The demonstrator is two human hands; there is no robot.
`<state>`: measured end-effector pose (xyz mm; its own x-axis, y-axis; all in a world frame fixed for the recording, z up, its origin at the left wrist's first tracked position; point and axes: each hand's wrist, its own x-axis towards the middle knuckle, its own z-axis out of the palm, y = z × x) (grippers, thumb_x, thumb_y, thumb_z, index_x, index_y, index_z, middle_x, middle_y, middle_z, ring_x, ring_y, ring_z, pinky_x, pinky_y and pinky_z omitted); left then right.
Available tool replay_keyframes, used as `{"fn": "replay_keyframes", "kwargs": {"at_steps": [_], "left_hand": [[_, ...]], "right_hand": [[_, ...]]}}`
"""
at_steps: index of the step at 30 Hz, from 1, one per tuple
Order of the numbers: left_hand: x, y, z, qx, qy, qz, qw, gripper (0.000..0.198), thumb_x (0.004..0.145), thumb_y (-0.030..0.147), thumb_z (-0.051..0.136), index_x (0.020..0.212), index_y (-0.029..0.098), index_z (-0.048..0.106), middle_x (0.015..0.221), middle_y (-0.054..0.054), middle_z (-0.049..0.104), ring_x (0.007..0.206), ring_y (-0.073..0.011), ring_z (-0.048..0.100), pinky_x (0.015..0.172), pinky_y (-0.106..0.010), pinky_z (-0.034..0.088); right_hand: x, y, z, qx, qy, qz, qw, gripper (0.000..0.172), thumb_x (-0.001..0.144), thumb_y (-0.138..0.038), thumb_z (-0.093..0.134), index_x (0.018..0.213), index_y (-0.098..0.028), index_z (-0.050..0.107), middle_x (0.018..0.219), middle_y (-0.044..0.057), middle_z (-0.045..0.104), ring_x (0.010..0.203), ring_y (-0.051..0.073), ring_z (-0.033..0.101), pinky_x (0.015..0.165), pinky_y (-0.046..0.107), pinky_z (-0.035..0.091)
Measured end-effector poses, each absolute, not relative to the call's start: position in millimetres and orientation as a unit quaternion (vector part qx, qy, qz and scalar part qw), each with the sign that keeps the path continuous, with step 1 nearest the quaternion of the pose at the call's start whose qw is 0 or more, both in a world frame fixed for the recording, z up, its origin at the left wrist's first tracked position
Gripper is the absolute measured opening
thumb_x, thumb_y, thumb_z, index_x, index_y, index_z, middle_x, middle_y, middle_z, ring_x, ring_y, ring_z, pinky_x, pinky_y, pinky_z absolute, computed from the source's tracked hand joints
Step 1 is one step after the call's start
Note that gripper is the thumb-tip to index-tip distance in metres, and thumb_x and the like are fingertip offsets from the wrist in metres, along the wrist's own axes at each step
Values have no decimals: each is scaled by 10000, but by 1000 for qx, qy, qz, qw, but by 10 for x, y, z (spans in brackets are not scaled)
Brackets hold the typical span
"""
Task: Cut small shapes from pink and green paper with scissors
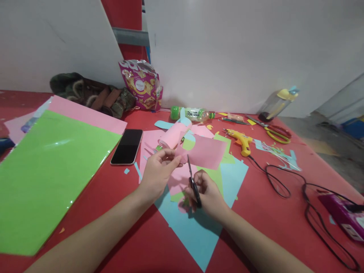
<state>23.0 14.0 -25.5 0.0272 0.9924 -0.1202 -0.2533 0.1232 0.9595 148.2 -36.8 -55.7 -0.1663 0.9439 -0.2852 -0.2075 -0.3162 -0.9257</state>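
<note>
My left hand (pixel 160 170) pinches a pink paper sheet (pixel 209 151) by its left part, where a rounded piece has been cut out of the sheet. In my right hand (pixel 206 193) is a pair of black-handled scissors (pixel 194 185), its blades pointing up at the paper's lower edge near my left fingertips. Below both hands lie a blue paper sheet (pixel 199 239) and overlapping green and pink pieces. A small pink paper disc (pixel 183 205) rests under my right hand. Behind the left hand lies a pink paper roll (pixel 173 135) with blue paper at its far end.
Left are a phone (pixel 126 147) and a green paper pack (pixel 54 170). At the back stand a snack bag (pixel 142 85), a lying bottle (pixel 192 113) and a clear bottle (pixel 278 104). Right are a yellow glue gun (pixel 241 141), yellow-and-red-handled scissors (pixel 277 134), looping cable and a purple power strip (pixel 341 216).
</note>
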Motion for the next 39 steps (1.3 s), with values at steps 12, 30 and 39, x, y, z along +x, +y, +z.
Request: {"fn": "replay_keyframes", "kwargs": {"at_steps": [12, 30, 39], "left_hand": [[228, 82, -215, 501, 477, 480, 539, 80, 642, 152, 604, 692, 135, 543, 604, 35, 587, 583, -75, 578, 587, -177, 475], [200, 105, -214, 510, 508, 476, 506, 189, 622, 197, 620, 785, 130, 555, 632, 25, 574, 604, -91, 577, 582, -187, 481], [160, 136, -213, 539, 499, 494, 466, 195, 655, 237, 605, 812, 131, 557, 751, -18, 593, 634, -90, 566, 593, -182, 475]], "right_hand": [[1507, -374, -559, -442, -403, 660, 454, 342, 663, -271, 603, 702, -223, 267, 512, -124, 471, 290, 37, 456, 287, 138, 358], [1483, -375, -464, -504, -389, 645, 423, 353, 619, -296, 614, 628, -217, 269, 335, -124, 448, 247, 56, 414, 252, 142, 319], [1485, -376, -470, -494, -392, 654, 418, 345, 611, -253, 623, 623, -214, 280, 340, -120, 469, 240, 47, 418, 230, 122, 326]]}}
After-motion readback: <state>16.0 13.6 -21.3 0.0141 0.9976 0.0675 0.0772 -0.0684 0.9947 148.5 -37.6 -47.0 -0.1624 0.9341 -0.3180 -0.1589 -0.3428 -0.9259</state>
